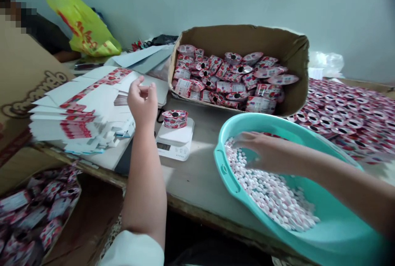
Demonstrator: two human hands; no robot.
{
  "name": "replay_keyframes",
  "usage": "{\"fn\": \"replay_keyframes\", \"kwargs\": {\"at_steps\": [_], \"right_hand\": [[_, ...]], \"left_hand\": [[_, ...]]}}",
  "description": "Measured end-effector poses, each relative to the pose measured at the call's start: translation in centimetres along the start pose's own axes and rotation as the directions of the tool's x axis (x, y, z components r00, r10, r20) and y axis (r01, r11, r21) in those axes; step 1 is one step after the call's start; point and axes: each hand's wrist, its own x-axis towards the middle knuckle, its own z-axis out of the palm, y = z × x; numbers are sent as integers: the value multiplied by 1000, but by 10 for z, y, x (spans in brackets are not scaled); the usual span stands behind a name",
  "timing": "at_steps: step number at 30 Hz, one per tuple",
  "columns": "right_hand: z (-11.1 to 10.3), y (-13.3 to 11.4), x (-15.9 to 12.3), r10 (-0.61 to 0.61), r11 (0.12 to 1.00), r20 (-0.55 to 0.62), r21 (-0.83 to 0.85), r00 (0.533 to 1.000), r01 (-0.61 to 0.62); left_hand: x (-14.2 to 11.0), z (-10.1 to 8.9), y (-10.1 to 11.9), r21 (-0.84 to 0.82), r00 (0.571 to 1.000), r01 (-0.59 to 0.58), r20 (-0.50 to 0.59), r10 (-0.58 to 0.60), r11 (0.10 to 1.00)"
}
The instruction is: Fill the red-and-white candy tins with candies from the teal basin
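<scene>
My left hand (142, 103) is raised beside the small white digital scale (175, 149), its fingers loosely curled and apart with nothing visible in them. A pink-and-red printed container (175, 119) with a dark round hole in its top stands upright on the scale. On the right, my right hand (262, 153) reaches into a turquoise basin (230, 167), over white and pale pink candies (277, 196). Its thumb and fingers are apart and a little blurred; whether the fingertips touch the candies is hard to see.
Behind the scale, a cardboard box (293, 52) holds many similar containers. More containers (348, 109) stand in rows at right. Flat printed cartons (89, 97) are stacked at left. Below the table edge (185, 208) is another filled box (74, 208). A person's dark sleeve (46, 33) shows upper left.
</scene>
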Motion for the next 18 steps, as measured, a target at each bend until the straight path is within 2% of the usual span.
{"fn": "replay_keyframes", "kwargs": {"at_steps": [3, 7, 11, 18], "right_hand": [[16, -8, 5, -59, 994, 100, 101, 993, 49], [27, -8, 8, -86, 989, 88, 125, 992, 75], [27, -8, 13, -116, 985, 50, 133, 992, 109], [23, -13, 17, -100, 973, 123, 219, 987, 71]], "left_hand": [[0, -2, 1, -8, 999, 38, -13, -38, 999], [0, -5, 1, -60, 990, 127, -50, -131, 990], [1, -5, -3, -41, 983, 176, -55, -178, 984], [3, -3, -9, 4, 984, 171, -44, -171, 985]]}}
